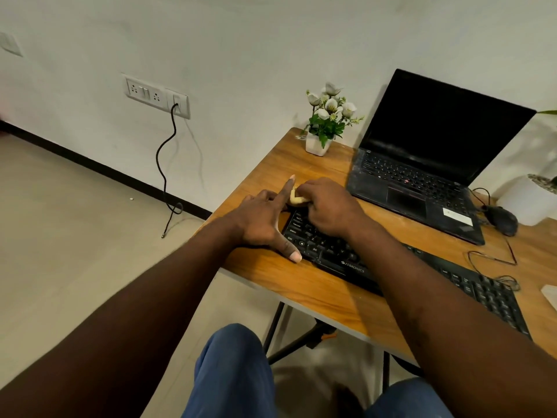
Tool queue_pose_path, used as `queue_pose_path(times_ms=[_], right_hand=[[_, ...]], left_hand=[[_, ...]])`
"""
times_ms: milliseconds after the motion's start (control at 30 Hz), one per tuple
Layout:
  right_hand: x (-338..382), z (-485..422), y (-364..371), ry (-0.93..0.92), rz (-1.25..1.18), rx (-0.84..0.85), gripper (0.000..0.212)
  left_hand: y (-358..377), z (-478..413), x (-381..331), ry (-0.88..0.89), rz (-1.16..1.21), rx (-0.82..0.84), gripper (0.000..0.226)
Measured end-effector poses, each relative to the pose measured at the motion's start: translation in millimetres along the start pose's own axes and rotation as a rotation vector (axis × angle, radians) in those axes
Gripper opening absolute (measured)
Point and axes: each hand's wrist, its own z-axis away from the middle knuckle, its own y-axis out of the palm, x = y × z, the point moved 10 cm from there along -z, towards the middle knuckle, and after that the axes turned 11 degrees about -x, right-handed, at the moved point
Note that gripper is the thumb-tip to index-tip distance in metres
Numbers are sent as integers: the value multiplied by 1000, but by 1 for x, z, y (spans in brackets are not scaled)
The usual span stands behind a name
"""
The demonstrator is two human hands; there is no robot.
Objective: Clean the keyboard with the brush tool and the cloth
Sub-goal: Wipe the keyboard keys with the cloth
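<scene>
A black keyboard (422, 270) lies diagonally on the wooden table (319, 294). My right hand (328, 206) is curled over the keyboard's far left corner and grips a small cream-coloured object (295, 200), of which only a bit shows beyond the fingers. My left hand (265, 221) rests at the keyboard's left end, index finger pointing up and away, thumb stretched down along the front left edge. I cannot tell whether the cream object is the brush tool or the cloth.
An open black laptop (422, 179) stands behind the keyboard, with a potted white flower (325, 125) to its left. A black mouse (501, 221) and thin cables (494, 260) lie at the right. A white object (550, 294) shows at the right edge. The table's left edge is close to my left hand.
</scene>
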Motion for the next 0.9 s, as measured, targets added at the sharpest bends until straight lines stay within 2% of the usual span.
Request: queue_pose_path(times_ms=[133,533,667,767,900], right_hand=[[6,5,-2,-103,-8,-1,39],[48,40,-9,-241,-308,-26,24],[33,58,-9,-109,-463,-64,26],[20,65,-9,-36,-503,-23,33],[1,76,-16,62,-614,69,32]], left_hand=[[0,0,-2,10,5,-6,157],[0,0,-5,65,54,-13,152],[-2,-1,-8,87,14,-19,151],[-1,0,-7,96,-16,-20,151],[2,-2,-5,101,-31,-15,151]])
